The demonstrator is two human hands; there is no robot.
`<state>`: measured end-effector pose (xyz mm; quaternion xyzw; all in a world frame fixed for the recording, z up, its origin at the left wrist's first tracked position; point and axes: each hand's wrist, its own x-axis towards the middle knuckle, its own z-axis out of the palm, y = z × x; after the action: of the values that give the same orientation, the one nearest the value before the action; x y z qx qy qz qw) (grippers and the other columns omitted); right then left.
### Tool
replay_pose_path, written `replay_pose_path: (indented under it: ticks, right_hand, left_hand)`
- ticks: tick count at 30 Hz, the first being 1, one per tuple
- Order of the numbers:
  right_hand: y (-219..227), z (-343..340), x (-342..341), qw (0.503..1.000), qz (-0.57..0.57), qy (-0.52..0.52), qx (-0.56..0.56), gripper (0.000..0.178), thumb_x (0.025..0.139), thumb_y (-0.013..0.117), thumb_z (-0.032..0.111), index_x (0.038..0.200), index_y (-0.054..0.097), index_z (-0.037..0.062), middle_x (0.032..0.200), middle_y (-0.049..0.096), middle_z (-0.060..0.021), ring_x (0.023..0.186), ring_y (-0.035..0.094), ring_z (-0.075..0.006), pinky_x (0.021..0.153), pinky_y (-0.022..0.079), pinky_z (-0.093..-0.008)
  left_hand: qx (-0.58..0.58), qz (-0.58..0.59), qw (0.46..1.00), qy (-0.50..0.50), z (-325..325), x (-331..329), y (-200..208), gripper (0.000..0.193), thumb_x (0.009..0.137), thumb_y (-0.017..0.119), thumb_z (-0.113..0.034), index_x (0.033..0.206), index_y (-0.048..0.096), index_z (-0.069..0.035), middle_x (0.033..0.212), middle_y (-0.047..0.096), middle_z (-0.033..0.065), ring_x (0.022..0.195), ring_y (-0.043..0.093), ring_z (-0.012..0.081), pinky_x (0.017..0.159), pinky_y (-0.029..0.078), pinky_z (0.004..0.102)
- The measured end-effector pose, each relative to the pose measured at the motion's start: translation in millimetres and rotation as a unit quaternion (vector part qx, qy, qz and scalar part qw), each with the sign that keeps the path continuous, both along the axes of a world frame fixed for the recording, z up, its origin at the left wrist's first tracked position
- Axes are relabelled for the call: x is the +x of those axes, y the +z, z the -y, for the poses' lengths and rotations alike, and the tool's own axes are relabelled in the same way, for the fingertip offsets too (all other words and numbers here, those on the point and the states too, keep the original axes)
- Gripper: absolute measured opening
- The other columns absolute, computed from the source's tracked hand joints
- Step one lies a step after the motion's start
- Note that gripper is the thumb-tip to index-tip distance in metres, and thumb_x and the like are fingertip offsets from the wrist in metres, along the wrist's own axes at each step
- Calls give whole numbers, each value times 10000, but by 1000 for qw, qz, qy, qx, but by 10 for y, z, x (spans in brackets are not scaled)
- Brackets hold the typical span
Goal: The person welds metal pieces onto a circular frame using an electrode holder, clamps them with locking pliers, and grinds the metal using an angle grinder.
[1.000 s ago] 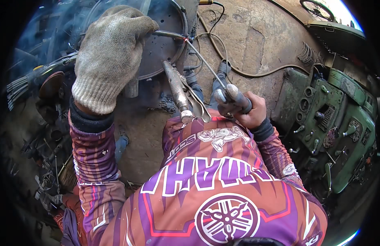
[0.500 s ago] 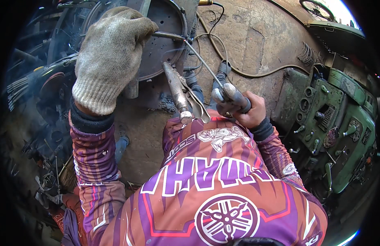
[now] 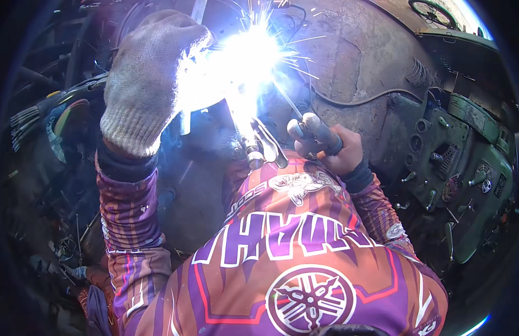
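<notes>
My right hand (image 3: 347, 150) is bare and wrapped round an electrode holder (image 3: 320, 135). From its jaws a thin welding rod (image 3: 287, 99) runs up and left into a blinding white arc (image 3: 251, 53) with sparks flying off. My left hand (image 3: 139, 84), in a grey knitted glove, is closed at the left edge of the glare. The metal bar in its fingers is washed out now; half a second ago it showed plainly, reaching to the rod's tip. Below the arc, locking pliers (image 3: 251, 140) point toward me, their upper end lost in the light.
A green machine (image 3: 466, 168) with levers and knobs stands at the right. A cable (image 3: 360, 99) curves across the concrete floor (image 3: 349, 56). Several welding rods (image 3: 25, 126) lie in a bundle at the far left, by dark metal scrap. A wheel (image 3: 433, 14) shows at the top right.
A bright arc with sparks has flared at the rod's tip, hiding the round plate and the bar. My right hand and the holder have barely moved; the surroundings look darker.
</notes>
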<state>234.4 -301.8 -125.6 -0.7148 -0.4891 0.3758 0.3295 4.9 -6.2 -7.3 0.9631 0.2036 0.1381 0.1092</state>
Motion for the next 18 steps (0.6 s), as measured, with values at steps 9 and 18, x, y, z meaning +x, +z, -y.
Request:
replay_pose_path:
  ticks: [9,18]
  right_hand:
    - [-129,126,89,993,-100,-32,49,383,625,836,184,920,651,26,795,683,-130,726,700,-230,658,539,-347]
    - [-64,82,189,983,-160,-85,23,313,658,754,117,934,636,29,782,667,-131,715,691,-240,661,525,-345]
  left_hand:
    - [-25,-66,996,61,58,85,58,234,780,659,18,994,735,-37,931,687,118,914,655,313,817,530,411]
    - [-24,-44,998,47,53,77,77,184,758,674,-22,932,735,-26,944,692,126,1007,646,328,869,520,415]
